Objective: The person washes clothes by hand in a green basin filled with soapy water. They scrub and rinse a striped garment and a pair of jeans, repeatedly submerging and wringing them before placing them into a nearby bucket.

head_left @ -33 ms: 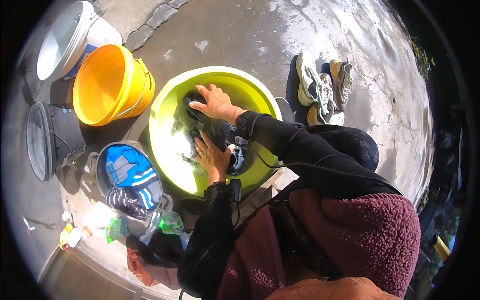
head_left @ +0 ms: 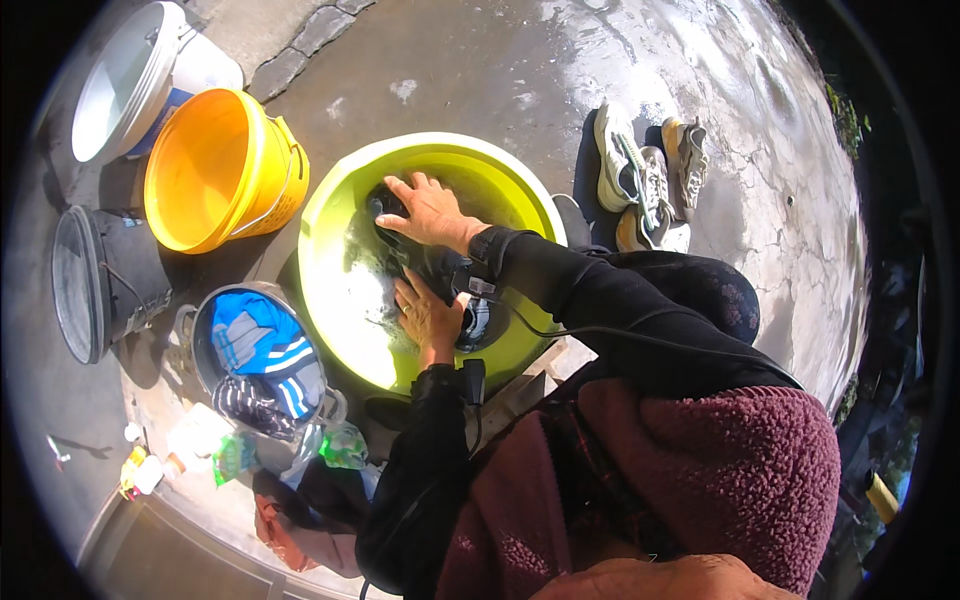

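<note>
Two hands work inside the lime-green basin [head_left: 330, 210], both pressed on a dark wet item [head_left: 440, 270], apparently a shoe or a piece of dark cloth; which one is hard to tell through the suds and glare. The right hand [head_left: 430, 212] lies at the far end, fingers spread wide and flat, palm down over the item's upper part. The left hand [head_left: 425, 315] sits at the near end, closer to the person's body, fingers curled loosely onto the item, though whether they grip it or only press cannot be told. The item's long axis runs roughly from far to near, between the two hands, slightly right of the basin's middle, lying in shallow soapy water. Just left of the basin stands an orange bucket [head_left: 215, 165]; beyond it is a white bucket [head_left: 125, 75], and a dark grey bucket [head_left: 100, 280] lies on its side. A smaller tub with blue striped clothing [head_left: 255, 345] sits near the left forearm. Pale sneakers [head_left: 640, 180] rest on the wet concrete ground [head_left: 480, 70], right of the basin and well apart from the hands.
</note>
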A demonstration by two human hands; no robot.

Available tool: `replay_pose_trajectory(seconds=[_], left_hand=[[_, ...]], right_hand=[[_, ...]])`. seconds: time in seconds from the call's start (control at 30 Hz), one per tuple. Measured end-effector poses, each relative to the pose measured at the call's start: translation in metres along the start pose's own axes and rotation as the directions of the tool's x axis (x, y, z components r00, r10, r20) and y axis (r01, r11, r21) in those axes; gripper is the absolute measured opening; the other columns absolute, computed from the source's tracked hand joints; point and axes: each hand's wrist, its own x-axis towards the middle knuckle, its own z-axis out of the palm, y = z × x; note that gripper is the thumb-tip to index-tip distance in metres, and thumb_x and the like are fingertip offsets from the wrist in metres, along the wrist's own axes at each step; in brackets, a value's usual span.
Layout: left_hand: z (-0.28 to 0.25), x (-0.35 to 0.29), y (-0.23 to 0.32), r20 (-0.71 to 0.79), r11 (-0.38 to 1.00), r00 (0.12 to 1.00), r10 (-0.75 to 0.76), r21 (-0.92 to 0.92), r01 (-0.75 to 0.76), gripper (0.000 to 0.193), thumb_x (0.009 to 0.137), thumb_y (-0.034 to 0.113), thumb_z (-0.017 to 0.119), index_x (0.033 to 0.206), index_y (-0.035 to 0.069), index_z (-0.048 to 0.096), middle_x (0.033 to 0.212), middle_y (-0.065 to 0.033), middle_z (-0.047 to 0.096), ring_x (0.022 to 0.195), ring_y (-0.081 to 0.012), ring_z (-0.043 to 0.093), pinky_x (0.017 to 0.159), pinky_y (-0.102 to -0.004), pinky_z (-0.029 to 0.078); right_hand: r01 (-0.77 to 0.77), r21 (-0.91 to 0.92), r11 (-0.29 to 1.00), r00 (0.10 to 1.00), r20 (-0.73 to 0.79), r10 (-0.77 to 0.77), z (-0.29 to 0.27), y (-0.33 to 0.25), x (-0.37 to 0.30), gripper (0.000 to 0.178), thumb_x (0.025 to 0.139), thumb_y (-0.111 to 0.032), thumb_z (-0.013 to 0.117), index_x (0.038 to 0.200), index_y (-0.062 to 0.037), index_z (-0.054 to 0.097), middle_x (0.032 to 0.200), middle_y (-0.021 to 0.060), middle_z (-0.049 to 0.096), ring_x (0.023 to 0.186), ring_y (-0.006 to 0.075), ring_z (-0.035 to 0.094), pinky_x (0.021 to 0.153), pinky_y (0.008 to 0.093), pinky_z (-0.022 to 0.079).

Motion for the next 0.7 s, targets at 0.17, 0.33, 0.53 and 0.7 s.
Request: replay_pose_trajectory(seconds=[0.17,0.33,0.53,0.7], left_hand=[[0.029,0.003,-0.009,0.18,0.993,0.979,-0.093,-0.049,0.104,0.106,0.07,0.042,0.077,0.149,0.003,0.02,0.146,-0.0289,0.033,0.137,-0.0407,0.033,0.105,-0.0501,0.037],[0.034,0.011,-0.019,0.126,0.937,0.973,-0.194,-0.269,0.222,0.087,0.07,0.044,0.078,0.134,-0.003,0.044,0.125,-0.0281,0.054,0.118,-0.042,0.052,0.097,-0.0489,0.043],[0.041,0.047,-0.033,0.338,0.972,0.926,-0.171,-0.096,0.214,0.062,0.078,0.055,0.066,0.106,0.001,0.067,0.106,-0.0233,0.067,0.097,-0.0414,0.065,0.085,-0.0483,0.051],[0.046,0.041,-0.03,0.108,0.838,0.991,-0.073,-0.533,0.119,0.057,0.082,0.051,0.063,0.123,0.012,0.059,0.115,-0.015,0.066,0.109,-0.0342,0.061,0.091,-0.0432,0.049]], right_hand=[[0.2,-0.201,0.959,0.964,0.214,-0.156,0.039,0.018,0.0,0.047,0.087,-0.027,0.062,0.131,-0.0139,0.054,0.123,0.0194,0.054,0.106,0.0368,0.06,0.084,0.0428,0.051],[0.083,-0.005,0.997,0.952,0.295,-0.078,0.051,0.036,0.023,0.023,0.081,-0.013,0.059,0.097,-0.0008,0.07,0.097,0.0226,0.068,0.097,0.0381,0.066,0.079,0.0421,0.054],[0.324,0.212,0.922,0.935,0.074,-0.346,0.004,0.033,0.003,0.034,0.079,-0.022,0.066,0.106,-0.0013,0.064,0.135,0.0126,0.051,0.108,0.0339,0.059,0.091,0.0397,0.049],[0.527,0.073,0.847,0.822,0.211,-0.529,0.002,0.023,-0.069,0.037,0.075,-0.026,0.07,0.103,-0.0047,0.059,0.127,0.0105,0.052,0.103,0.0334,0.059,0.087,0.0436,0.049]])
